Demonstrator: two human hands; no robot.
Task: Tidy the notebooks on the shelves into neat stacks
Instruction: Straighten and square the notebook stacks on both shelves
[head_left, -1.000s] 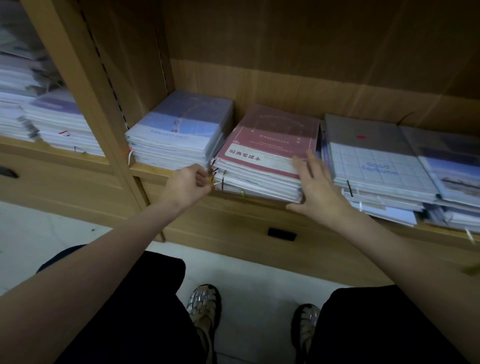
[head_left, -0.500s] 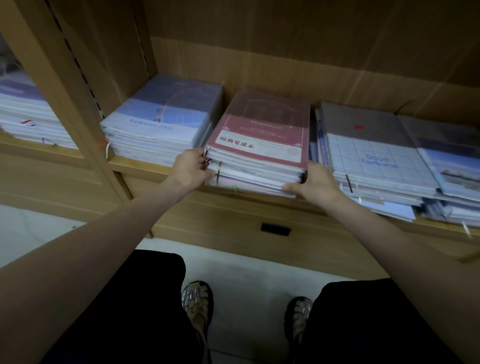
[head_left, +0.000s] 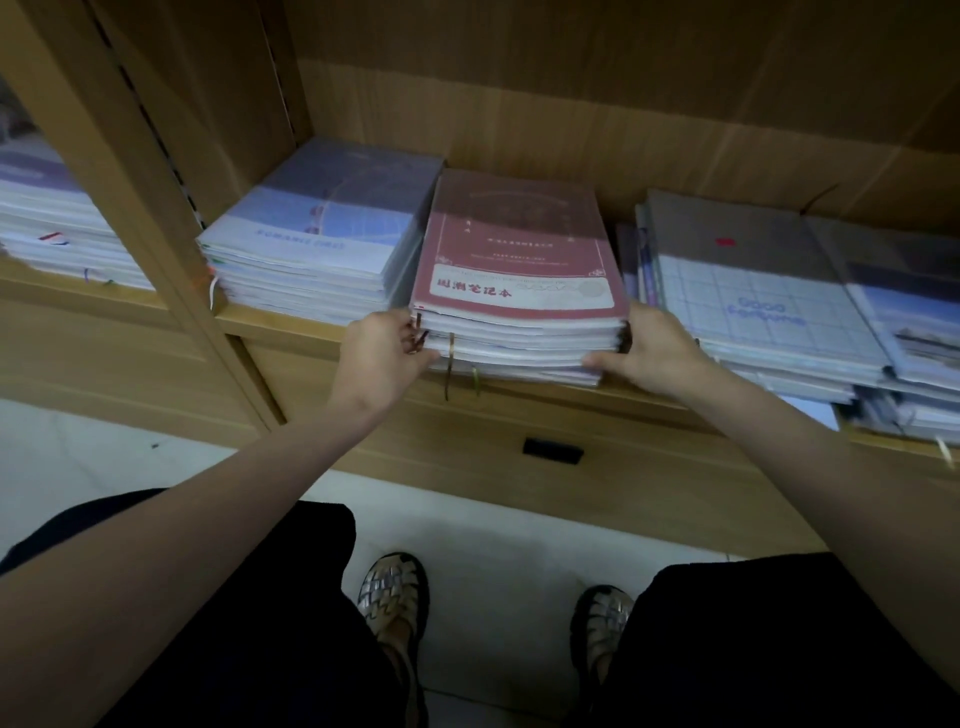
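A stack of notebooks with a red cover on top (head_left: 519, 260) lies on the wooden shelf (head_left: 291, 322), squared to the shelf front. My left hand (head_left: 382, 353) grips its front left corner, the thumb against the page edges beside the hanging ribbon markers. At the front right corner my right hand (head_left: 647, 351) grips the stack, thumb along the lower front edge and fingers tucked down its right side. To the left lies a blue-covered stack (head_left: 322, 234). To the right sits a grid-covered stack (head_left: 753, 291), its lower notebooks sticking out unevenly.
A further untidy stack (head_left: 914, 332) overlaps the grid one at the far right. More notebooks (head_left: 47, 223) lie in the neighbouring shelf bay, past the upright divider (head_left: 130, 171). A drawer front with a black handle slot (head_left: 553, 449) lies below. My feet stand on the white floor.
The red-topped stack was skewed, and it now lies straight. My right hand slid from the cover's right edge to the front right corner. The view moved closer.
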